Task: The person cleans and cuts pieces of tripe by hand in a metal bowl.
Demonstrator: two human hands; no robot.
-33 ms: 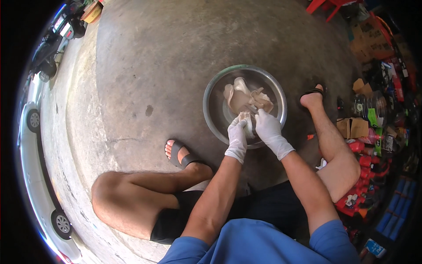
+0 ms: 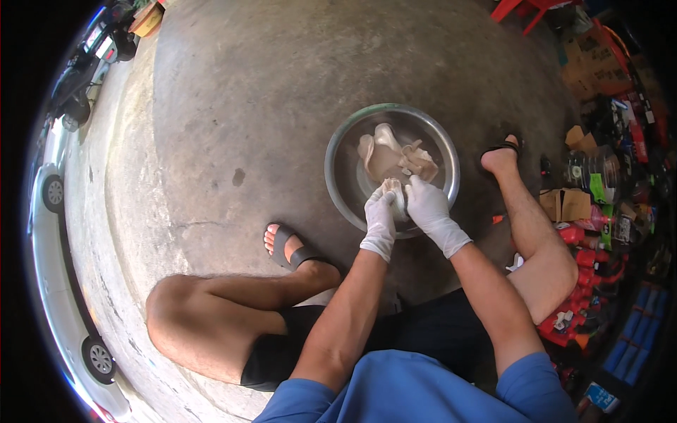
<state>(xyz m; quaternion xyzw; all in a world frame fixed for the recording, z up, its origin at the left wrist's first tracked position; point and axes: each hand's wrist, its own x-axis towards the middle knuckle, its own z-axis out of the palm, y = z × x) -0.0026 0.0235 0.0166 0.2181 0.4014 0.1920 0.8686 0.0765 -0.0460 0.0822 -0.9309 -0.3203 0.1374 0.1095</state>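
The grip of the left hand [image 2: 380, 214], in a thin white glove, has thumb and fingertips pinched on a pale, soft-looking piece [image 2: 393, 187]. The right hand [image 2: 429, 205], gloved too, bunches its fingers just beside that piece; from where I stand I cannot tell whether they clasp anything. The held piece is inside the round metal basin [image 2: 341, 180], toward its near side, and more pale, folded pieces [image 2: 419, 163] lie farther in.

Both wrists come over the near rim, hands close together, with bare wall showing to the left and upper right. Outside the rim, concrete floor [image 2: 247, 106] stretches widely to the left and far side. The left foot [image 2: 283, 245], in a black sandal, is planted near the basin's lower left; the right foot [image 2: 499, 159] stands off to its right, apart from it.

Along the right edge, goods crowd the floor: a clear container with a bright green label [image 2: 598, 187], red bottles [image 2: 587, 259], printed cardboard [image 2: 596, 65] and a blue-and-white packet [image 2: 601, 397] bearing print too small to make out surely.

The floor is grey-brown, marked by a dark stain [image 2: 239, 176]. A red stool [image 2: 530, 8] stands at the far right, and a pale car [image 2: 58, 261] is parked along the left.
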